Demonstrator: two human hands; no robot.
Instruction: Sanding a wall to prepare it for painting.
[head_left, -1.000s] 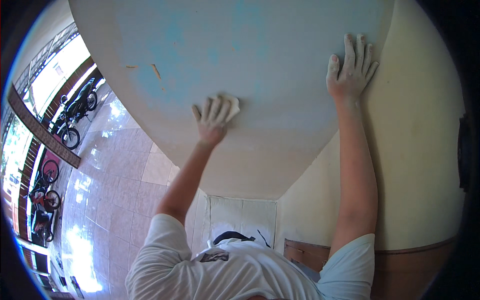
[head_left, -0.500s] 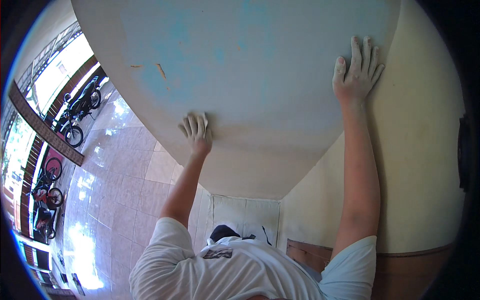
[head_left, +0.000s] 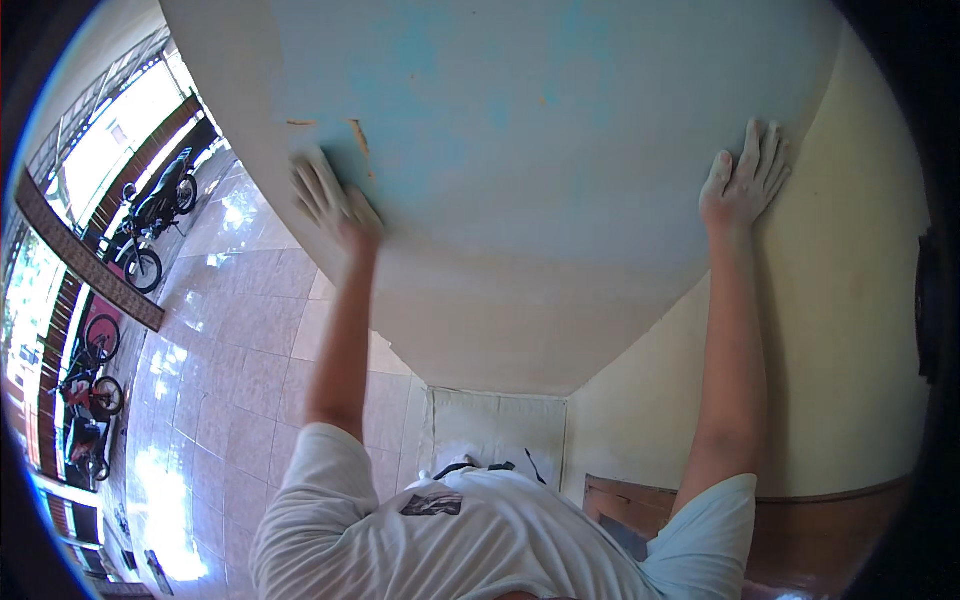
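My left hand (head_left: 336, 200), coated in pale dust, presses against a large grey-white panel (head_left: 520, 200) at its left side. Its fingers lie close together and point up and to the left, slightly blurred. Something pale and flat appears under or beside the index finger, too indistinct to name. Over at the panel's right edge, my right hand (head_left: 745, 180) rests flat with fingers stretched, also dusty and holding nothing. Faded blue patches (head_left: 420, 80) show on the panel. A brown gouge (head_left: 359, 136) lies just above and right of my left fingers.
A yellowish wall (head_left: 850, 300) meets the panel on the right. Low on that side is brown wooden furniture (head_left: 810, 540). Shiny floor tiles (head_left: 230, 400) spread out at left, with a motorcycle (head_left: 155, 215) and a bicycle (head_left: 100, 365) beyond. Below the panel is a pale surface (head_left: 497, 425).
My left hand has slid up and to the left over the panel, stopping below the gouges. My right hand stays flat by the edge. The whole view has shifted slightly.
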